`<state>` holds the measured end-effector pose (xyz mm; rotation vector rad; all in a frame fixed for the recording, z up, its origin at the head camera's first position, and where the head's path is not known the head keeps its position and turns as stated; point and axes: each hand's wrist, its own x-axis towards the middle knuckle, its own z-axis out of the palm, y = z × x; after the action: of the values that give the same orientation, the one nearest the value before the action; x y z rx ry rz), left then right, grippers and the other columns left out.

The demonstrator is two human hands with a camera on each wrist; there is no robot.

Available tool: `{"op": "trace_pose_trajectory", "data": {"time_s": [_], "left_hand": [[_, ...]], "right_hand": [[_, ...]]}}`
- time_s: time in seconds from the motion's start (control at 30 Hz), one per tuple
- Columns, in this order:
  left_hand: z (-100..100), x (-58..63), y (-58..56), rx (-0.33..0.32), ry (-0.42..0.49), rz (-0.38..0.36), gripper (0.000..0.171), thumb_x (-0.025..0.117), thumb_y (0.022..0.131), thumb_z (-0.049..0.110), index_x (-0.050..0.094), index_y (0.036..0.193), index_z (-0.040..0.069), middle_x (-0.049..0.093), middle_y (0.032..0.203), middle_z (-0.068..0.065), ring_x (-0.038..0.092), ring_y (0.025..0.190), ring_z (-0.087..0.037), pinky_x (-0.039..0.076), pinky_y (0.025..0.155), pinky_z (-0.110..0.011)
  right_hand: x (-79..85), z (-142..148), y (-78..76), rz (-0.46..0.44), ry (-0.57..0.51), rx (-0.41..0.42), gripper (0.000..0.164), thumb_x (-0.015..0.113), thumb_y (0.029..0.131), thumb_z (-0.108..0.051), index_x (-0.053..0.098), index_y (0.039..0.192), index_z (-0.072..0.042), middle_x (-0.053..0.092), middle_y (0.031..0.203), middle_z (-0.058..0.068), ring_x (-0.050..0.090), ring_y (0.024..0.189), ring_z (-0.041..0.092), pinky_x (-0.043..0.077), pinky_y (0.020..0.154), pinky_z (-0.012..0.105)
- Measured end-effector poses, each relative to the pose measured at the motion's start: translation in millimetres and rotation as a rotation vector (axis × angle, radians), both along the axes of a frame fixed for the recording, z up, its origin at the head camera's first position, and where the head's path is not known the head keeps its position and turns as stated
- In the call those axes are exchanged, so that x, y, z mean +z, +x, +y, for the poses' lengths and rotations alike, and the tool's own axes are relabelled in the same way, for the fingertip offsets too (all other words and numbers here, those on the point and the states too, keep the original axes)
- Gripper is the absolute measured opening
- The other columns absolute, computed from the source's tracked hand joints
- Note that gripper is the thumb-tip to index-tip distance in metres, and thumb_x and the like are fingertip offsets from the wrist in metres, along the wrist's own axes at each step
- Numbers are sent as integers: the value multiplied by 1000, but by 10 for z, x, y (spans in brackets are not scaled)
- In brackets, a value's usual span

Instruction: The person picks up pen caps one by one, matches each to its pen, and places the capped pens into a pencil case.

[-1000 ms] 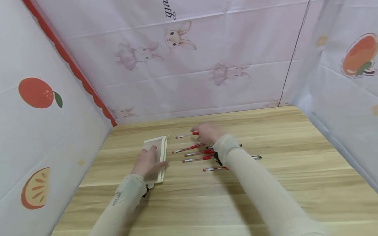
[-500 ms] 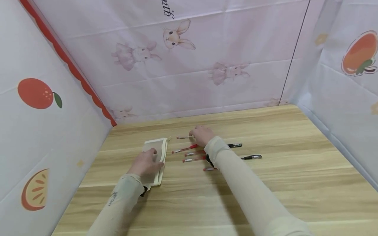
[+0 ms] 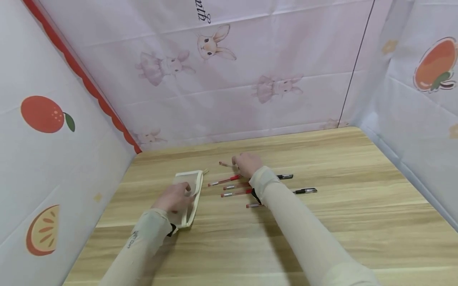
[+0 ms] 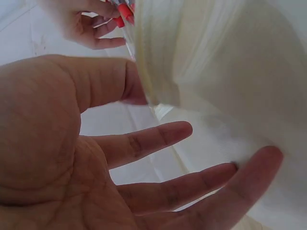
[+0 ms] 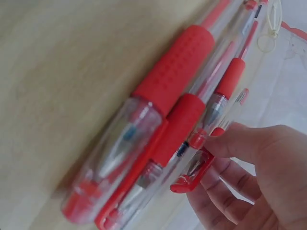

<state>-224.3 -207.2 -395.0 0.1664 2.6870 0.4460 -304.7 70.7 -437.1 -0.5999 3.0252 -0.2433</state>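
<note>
My left hand [image 3: 174, 196] is over a flat cream mesh zip pouch [image 3: 189, 178] at left. In the left wrist view the thumb is tucked at the zip edge [image 4: 160, 52], its tip hidden, while the other fingers spread against the mesh. The zipped side gapes a little. My right hand [image 3: 247, 164], farther back, pinches a red gel pen [image 3: 224, 164] between thumb and fingers; the capped end [image 5: 195, 168] shows in the right wrist view. Several other red pens [image 3: 234, 194] lie near it, partly hidden by the forearm.
Two black pens show beyond the right forearm: a nearer black pen [image 3: 305, 190] and a farther black pen [image 3: 285, 176]. All lie on a wood-grain table [image 3: 358, 222]. Printed cloth walls [image 3: 229, 115] close in the back and both sides.
The right hand has come a little left, taken hold of the rearmost red pen and shifted it slightly. The left hand has drawn the pouch's zipped edge toward me and parted it.
</note>
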Motion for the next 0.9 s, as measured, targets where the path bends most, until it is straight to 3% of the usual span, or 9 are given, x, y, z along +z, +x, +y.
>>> {"op": "trace_pose_trajectory", "data": {"time_s": [0.23,0.37,0.5,0.6,0.77,0.9], "left_hand": [[-47,-24,8,-5,58,20,45,52,113,29,51,146,-3,66,124,-28,66,79,-24,57,63,-35],[-91,-44,9,7,101,33,44,50,114,29,49,146,-2,67,114,-24,66,77,-24,56,63,-34],[-132,-50,11,19,138,46,32,49,114,24,50,134,0,67,104,-19,63,76,-24,55,62,-33],[-145,-21,21,26,161,40,26,47,114,22,48,130,1,66,99,-17,62,76,-24,54,62,-33],[-166,23,21,28,181,39,29,44,112,15,46,138,1,62,93,-15,63,76,-25,56,65,-36],[-171,42,16,32,188,47,32,43,112,13,45,142,1,62,91,-15,66,77,-26,59,66,-37]], "right_hand": [[66,35,1,-36,-149,-41,36,66,107,-11,65,143,-7,77,122,15,75,104,27,63,84,39],[142,29,19,-127,-257,-59,49,66,105,-5,57,153,-8,74,130,15,64,80,20,53,66,31],[190,3,43,-242,-420,-62,60,67,102,-2,47,159,-8,72,118,16,49,65,15,43,56,26],[210,-12,96,-284,-521,-46,61,67,103,-3,45,160,-6,70,104,14,57,66,14,48,57,24],[245,-43,215,-304,-617,-11,61,65,102,-2,44,159,-4,71,105,13,64,79,17,52,65,25],[258,-91,309,-335,-656,6,63,65,102,-2,42,160,-4,72,105,14,62,77,15,50,64,24]]}}
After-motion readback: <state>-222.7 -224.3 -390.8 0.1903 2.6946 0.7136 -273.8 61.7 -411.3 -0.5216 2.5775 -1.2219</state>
